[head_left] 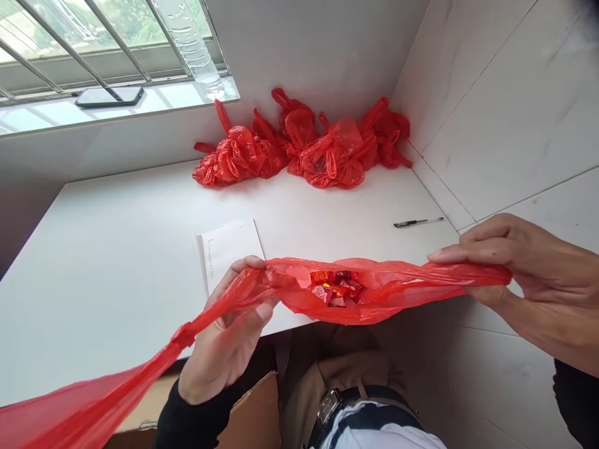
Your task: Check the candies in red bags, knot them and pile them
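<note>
From where I'm standing, the person's left hand [224,349] has its thumb and fingers around one end of a thin red plastic bag [346,316], the plastic running between them. The right hand [538,274] pinches the other end, some of its fingers hidden behind the film. The bag is stretched sideways above the table's near edge, its mouth parted in the middle, and small wrapped packets [337,289] in red and pink show inside; I can't make out what's printed on them. A twisted red strip [140,380] of plastic trails from the left hand to the lower left, bunched partway like a knot. Just beyond that hand, a white notepad [234,243] lies on the white table [126,249], and a dark pen [416,222] lies near the right edge. Along the wall sits a row of filled red bags [299,146], their handles poking up. On the windowsill are a phone [110,96], lying flat, and a clear bottle [201,65], upright. Below the table, by the left sleeve, an open cardboard box [257,405] shows its flaps.
</note>
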Demonstrator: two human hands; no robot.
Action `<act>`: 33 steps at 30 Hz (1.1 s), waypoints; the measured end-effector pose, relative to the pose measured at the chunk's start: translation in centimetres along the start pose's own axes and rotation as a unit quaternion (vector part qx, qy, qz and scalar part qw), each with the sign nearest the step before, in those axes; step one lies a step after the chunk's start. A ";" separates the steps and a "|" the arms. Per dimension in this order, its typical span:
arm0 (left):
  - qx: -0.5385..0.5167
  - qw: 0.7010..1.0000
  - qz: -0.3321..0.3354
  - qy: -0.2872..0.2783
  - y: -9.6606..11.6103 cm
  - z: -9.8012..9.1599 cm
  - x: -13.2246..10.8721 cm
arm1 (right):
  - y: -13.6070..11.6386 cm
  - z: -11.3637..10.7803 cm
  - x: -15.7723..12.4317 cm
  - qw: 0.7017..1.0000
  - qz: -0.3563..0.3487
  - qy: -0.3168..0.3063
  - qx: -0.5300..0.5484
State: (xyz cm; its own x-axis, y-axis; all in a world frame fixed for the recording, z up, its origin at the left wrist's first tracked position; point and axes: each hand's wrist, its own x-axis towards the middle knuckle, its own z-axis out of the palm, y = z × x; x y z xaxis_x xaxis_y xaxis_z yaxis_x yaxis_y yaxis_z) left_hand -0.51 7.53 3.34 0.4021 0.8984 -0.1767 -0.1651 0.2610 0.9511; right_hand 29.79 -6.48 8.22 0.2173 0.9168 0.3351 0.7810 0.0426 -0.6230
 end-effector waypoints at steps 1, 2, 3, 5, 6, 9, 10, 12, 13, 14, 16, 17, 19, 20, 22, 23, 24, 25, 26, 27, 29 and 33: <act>0.061 0.998 0.012 0.009 -0.2 -0.1 -0.2 | 0.0 0.0 0.0 1.000 0.008 -0.001 0.008; 0.123 0.991 0.039 0.020 -0.4 -0.2 -0.4 | -0.1 0.1 0.0 1.000 0.021 -0.002 0.016; 0.180 0.981 0.070 0.032 -0.6 -0.4 -0.5 | -0.2 0.1 0.0 0.999 0.042 0.009 0.018; 0.265 0.954 0.128 0.054 -0.8 -0.4 -0.8 | -0.6 0.3 0.1 0.996 0.085 0.028 0.016; 0.292 0.941 0.152 0.076 -0.8 -0.3 -0.9 | -0.8 0.3 0.2 0.994 0.101 0.024 0.020; 0.283 0.933 0.186 0.125 -0.2 0.8 -0.6 | -1.2 0.4 0.8 0.993 0.103 -0.014 0.051; 0.234 0.949 0.178 0.113 0.1 1.3 -0.3 | -1.3 0.4 1.1 0.993 0.093 -0.034 0.069; 0.084 0.989 0.106 0.053 0.5 2.6 0.7 | -1.4 0.6 1.8 0.987 0.072 -0.082 0.120; 0.023 0.998 0.052 0.029 0.6 3.3 1.2 | -1.4 0.8 2.1 0.981 0.064 -0.108 0.147; -0.009 1.000 -0.001 0.018 0.7 4.0 1.8 | -1.6 1.1 2.5 0.974 0.058 -0.134 0.170; 0.009 0.997 -0.077 0.021 0.6 5.3 2.8 | -2.0 2.1 3.4 0.960 0.049 -0.181 0.206; 0.032 0.995 -0.095 0.023 0.6 5.8 3.0 | -2.4 2.8 3.9 0.954 0.044 -0.197 0.221; 0.086 0.991 -0.100 -0.008 0.6 6.7 2.7 | -3.2 4.1 4.9 0.944 0.034 -0.217 0.248; 0.119 0.988 -0.091 -0.041 0.7 6.9 2.4 | -3.7 4.7 5.4 0.940 0.030 -0.219 0.259; 0.202 0.971 -0.046 -0.118 0.9 7.3 1.5 | -4.6 5.7 6.2 0.937 0.013 -0.225 0.266; 0.236 0.960 -0.014 -0.150 1.0 7.3 1.1 | -5.0 6.1 6.5 0.937 -0.011 -0.232 0.260; 0.256 0.951 0.016 -0.171 1.0 7.4 0.9 | -5.3 6.3 6.7 0.938 -0.049 -0.237 0.247; 0.258 0.949 0.038 -0.179 1.0 7.3 0.8 | -5.5 6.5 6.9 0.939 -0.094 -0.239 0.230; 0.251 0.950 0.048 -0.179 1.0 7.2 0.8 | -5.5 6.6 7.1 0.938 -0.141 -0.236 0.209; 0.240 0.954 0.047 -0.176 0.9 7.1 1.0 | -5.4 6.6 7.2 0.936 -0.186 -0.230 0.189; 0.220 0.960 0.029 -0.168 0.8 6.6 1.4 | -4.6 6.9 7.6 0.930 -0.246 -0.221 0.159; 0.192 0.961 -0.038 -0.195 0.6 5.3 1.7 | -2.3 7.8 8.5 0.927 -0.237 -0.258 0.134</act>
State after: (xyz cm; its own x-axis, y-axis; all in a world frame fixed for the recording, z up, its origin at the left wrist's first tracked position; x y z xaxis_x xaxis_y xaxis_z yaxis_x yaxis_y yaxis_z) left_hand 4.86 7.39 4.93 0.7190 0.6620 -0.2118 0.1923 0.1034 0.9759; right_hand 25.24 4.30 6.94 -0.4768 0.8344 0.2763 0.5288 0.5234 -0.6681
